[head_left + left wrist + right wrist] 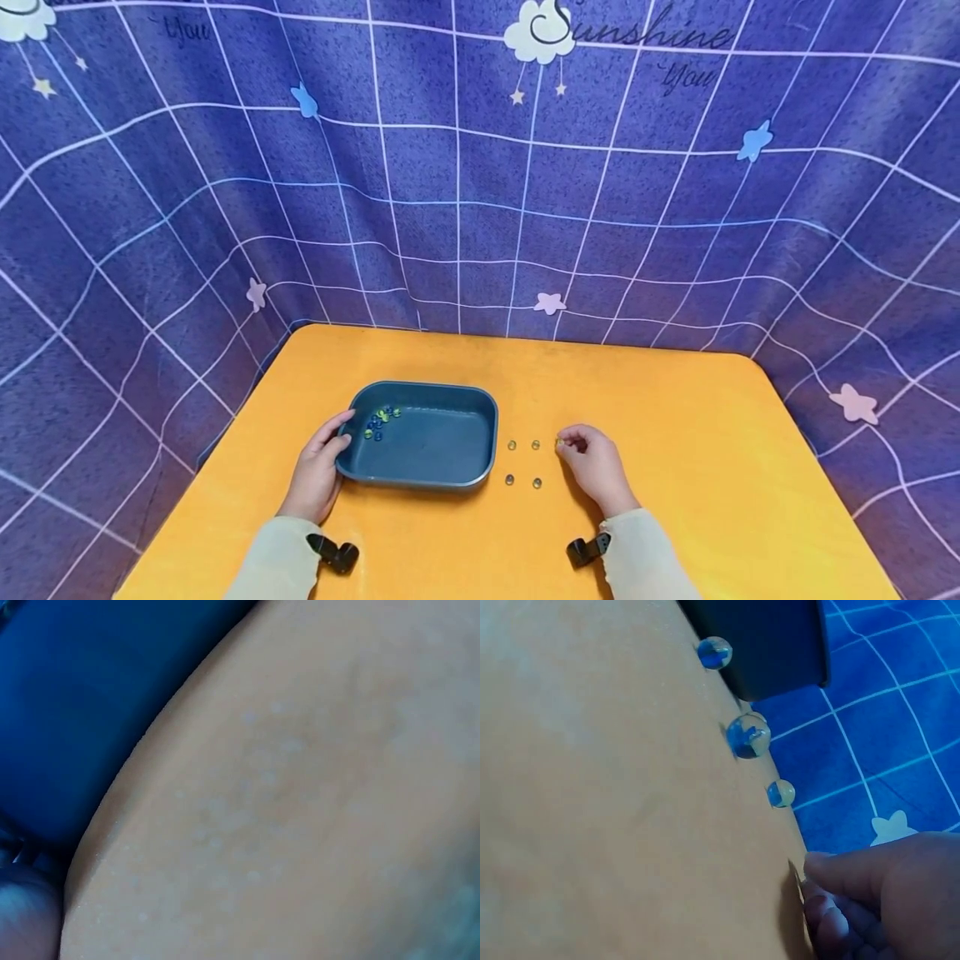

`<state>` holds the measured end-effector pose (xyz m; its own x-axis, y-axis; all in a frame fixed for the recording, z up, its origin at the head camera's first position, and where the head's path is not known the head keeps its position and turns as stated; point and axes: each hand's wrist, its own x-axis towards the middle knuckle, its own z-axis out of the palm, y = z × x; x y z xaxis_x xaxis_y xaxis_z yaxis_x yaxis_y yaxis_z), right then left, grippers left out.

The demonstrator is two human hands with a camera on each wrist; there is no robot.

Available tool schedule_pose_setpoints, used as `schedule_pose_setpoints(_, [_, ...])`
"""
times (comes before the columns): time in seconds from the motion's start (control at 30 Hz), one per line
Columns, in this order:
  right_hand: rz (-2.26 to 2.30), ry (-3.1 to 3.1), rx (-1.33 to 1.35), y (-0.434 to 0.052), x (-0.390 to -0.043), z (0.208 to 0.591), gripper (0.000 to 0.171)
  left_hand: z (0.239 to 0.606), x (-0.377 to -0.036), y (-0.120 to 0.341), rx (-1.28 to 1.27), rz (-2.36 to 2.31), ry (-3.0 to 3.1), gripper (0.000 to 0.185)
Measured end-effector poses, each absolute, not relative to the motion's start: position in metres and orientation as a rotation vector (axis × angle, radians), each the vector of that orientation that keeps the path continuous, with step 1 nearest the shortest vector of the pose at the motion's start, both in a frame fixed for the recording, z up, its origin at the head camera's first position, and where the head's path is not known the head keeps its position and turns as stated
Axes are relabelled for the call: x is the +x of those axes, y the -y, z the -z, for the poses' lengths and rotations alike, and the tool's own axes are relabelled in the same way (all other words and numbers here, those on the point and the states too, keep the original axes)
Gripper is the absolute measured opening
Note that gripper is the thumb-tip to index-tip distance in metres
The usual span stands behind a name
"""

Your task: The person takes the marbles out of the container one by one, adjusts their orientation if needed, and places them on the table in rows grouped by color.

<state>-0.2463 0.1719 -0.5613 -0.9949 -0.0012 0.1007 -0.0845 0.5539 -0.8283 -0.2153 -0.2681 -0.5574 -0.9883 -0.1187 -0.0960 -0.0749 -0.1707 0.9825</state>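
Observation:
A blue-grey tray (420, 475) sits mid-table with several small marbles (381, 419) gathered in its far left corner. My left hand (318, 467) grips the tray's left rim, thumb over the edge. Several loose glass marbles (512, 445) lie on the orange table (675, 433) just right of the tray. My right hand (592, 462) rests beside them with its fingers curled, pinching a yellowish marble (558, 442) at table level. In the right wrist view, three marbles (748, 736) lie in a row near the tray's corner (772, 645), and the fingertips (832, 915) touch the table; the pinched marble is hidden.
A blue grid-patterned cloth (480, 183) with stars hangs behind and around the table. The left wrist view is a blur of orange table surface (300, 825) and dark blue. Black wrist camera mounts (333, 552) sit near the front edge.

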Motion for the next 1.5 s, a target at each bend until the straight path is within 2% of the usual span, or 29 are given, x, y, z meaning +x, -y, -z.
schedule_pose_setpoints(1.5, [-1.455,2.722,-0.081,-0.165,-0.245,0.55,0.012,0.561,-0.218,0.27,0.233,2.361,2.004,0.046])
